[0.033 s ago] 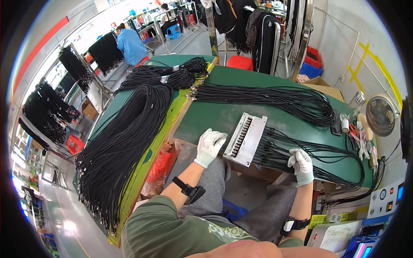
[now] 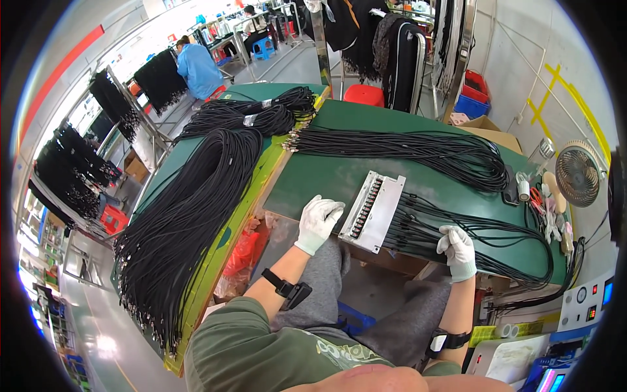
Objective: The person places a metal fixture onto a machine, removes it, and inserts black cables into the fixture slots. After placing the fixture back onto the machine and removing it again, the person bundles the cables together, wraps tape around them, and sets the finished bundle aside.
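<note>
A silver metal fixture (image 2: 382, 210) with a row of slots along its left side lies at the green table's near edge. Metal cable ends show in the slots, and several black cables (image 2: 428, 225) run out of its right side and loop round to the right. My left hand (image 2: 318, 225), in a white glove, hovers just left of the fixture with its fingers curled together. Whatever sits between those fingers is too small to make out. Over the cables, right of the fixture, is my gloved right hand (image 2: 456, 253). Its fingers are closed too, and their tips hide what they hold, if anything.
A long bundle of black cables (image 2: 405, 147) lies across the far side of the green table (image 2: 307, 183). To the left, a large cable pile (image 2: 196, 209) covers a yellow-edged board. Scissors (image 2: 537, 199) and a small fan (image 2: 578, 173) are at right. A person in blue (image 2: 199, 68) sits far off.
</note>
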Available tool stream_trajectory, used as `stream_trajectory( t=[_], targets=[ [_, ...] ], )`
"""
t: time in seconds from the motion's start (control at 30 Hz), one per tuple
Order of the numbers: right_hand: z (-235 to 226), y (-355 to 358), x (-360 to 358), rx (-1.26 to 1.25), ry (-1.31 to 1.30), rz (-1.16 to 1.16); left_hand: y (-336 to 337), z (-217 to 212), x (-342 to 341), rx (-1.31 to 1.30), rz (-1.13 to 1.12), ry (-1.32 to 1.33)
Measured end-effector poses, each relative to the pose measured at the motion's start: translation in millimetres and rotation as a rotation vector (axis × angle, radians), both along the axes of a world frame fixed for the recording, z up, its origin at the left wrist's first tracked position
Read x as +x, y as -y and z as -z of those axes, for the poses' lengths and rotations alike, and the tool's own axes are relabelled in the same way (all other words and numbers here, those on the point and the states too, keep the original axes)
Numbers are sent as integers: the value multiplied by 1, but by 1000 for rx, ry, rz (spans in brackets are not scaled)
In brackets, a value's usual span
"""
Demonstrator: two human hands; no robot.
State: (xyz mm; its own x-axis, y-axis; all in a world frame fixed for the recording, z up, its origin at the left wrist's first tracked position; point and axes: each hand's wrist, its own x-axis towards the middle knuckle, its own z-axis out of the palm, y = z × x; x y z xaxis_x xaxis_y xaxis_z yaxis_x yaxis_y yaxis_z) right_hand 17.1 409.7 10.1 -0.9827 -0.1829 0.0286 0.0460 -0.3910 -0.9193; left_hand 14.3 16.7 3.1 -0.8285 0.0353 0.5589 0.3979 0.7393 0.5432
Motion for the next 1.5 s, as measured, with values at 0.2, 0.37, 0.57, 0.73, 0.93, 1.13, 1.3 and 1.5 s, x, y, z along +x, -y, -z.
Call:
stream_trajectory(
  t=[0.2, 0.37, 0.57, 0.73, 0.93, 1.13, 1.3, 1.5],
  targets=[
    [2, -1, -2, 4, 0, -3, 0, 0, 1, -11, -6, -7],
    [4, -2, -2, -4, -1, -2, 0, 0, 1, -16, -14, 4],
    [3, -1, -2, -8, 0, 1, 0, 3, -1, -15, -14, 1],
    [4, -2, -2, -38, -7, -11, 0, 4, 0, -12, -12, -14],
    [4, -3, -2, -24, -15, -13, -1, 3, -1, -2, -10, -16],
    [4, -2, -2, -24, 1, 3, -2, 1, -1, -16, -37, -48],
    [4, -2, -2, -23, -15, 6, -2, -1, 1, 17, -7, -17],
    [6, -4, -3, -24, -4, 5, -2, -1, 1, 15, -11, -24]
  ],
)
